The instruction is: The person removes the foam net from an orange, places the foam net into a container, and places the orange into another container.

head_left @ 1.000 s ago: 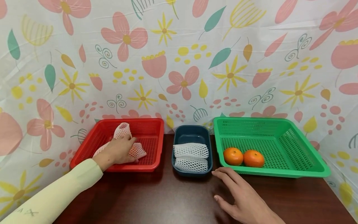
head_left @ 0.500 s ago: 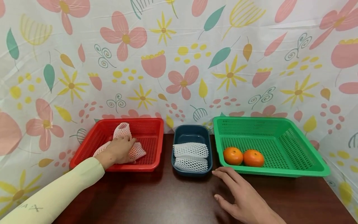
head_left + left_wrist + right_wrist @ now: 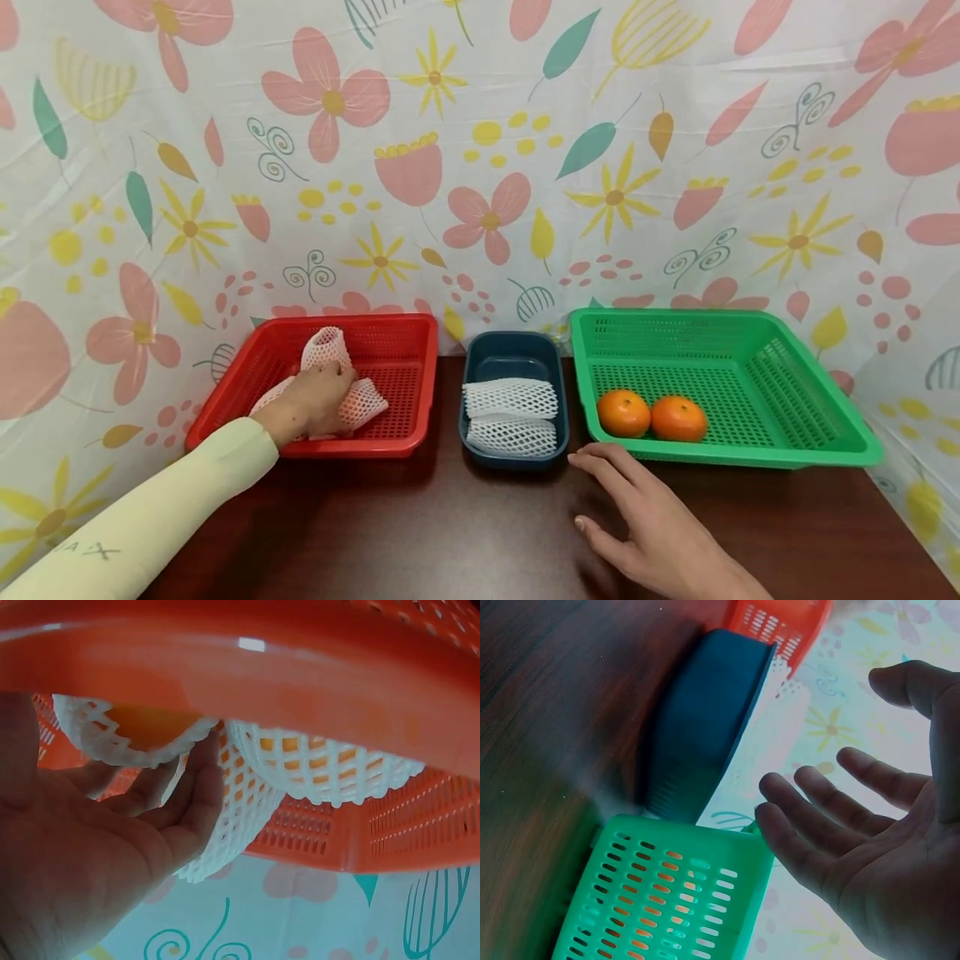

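Observation:
My left hand [image 3: 315, 402] is inside the red basket [image 3: 405, 375], its fingers curled round an orange in a white foam net [image 3: 363, 403]. The left wrist view shows bare orange skin [image 3: 146, 726] at this net's mouth, with the fingertips against it. Another net-wrapped orange [image 3: 322, 761] sits beside the hand there, and a further foam net [image 3: 326, 346] stands up behind the hand in the head view. More netting [image 3: 272, 393] shows left of the wrist. My right hand [image 3: 652, 521] holds nothing, fingers loosely bent, just in front of the green basket [image 3: 750, 457].
Between the baskets stands a dark blue tray [image 3: 517, 367] with two white foam nets [image 3: 512, 400] in it. Two bare oranges [image 3: 624, 413] lie at the front left of the green basket. A floral curtain [image 3: 480, 125] hangs behind the brown table [image 3: 450, 533].
My left hand's fingers and thumb have drawn in round the net-wrapped orange; the thumb, spread out earlier, is now tucked closer. The right hand has stayed put. The head view has shifted slightly.

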A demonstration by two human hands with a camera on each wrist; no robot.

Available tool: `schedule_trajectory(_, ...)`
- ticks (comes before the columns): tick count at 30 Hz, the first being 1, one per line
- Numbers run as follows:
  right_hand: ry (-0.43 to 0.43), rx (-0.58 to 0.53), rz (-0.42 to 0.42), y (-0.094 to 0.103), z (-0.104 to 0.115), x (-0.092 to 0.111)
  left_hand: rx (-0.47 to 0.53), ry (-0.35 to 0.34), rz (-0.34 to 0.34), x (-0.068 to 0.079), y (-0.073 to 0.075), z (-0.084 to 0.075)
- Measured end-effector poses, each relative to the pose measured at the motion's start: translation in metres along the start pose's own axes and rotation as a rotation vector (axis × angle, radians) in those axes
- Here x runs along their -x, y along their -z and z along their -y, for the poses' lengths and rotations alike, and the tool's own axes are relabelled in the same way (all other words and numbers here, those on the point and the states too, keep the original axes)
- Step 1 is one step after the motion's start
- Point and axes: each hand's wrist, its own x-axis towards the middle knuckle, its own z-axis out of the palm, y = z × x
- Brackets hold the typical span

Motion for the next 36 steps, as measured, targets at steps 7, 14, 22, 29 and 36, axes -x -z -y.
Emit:
schedule_trajectory(7, -0.003, 0.007, 0.002, 0.0007, 0.0001, -0.0002, 0.065, 0.023, 0.022, 0.0008, 0.0003, -0.0009)
schedule_trajectory(14, 0.012, 0.021, -0.018, 0.0011, 0.0003, 0.0002, 0.132, 0.052, 0.003, 0.0007, 0.0016, 0.0002)
schedule_trajectory(22, 0.022, 0.019, -0.034, 0.0012, -0.0001, 0.0009, 0.158, 0.060, -0.040, 0.0015, 0.0010, 0.0025)
schedule_trajectory(29, 0.034, 0.015, -0.046, 0.0014, -0.0012, 0.0014, 0.203, 0.040, -0.115, 0.0058, 0.0010, 0.0017)
schedule_trajectory(36, 0.060, 0.015, -0.068, 0.0022, -0.0021, 0.0011, 0.266, 0.042, -0.168, 0.0093, 0.0075, -0.0008)
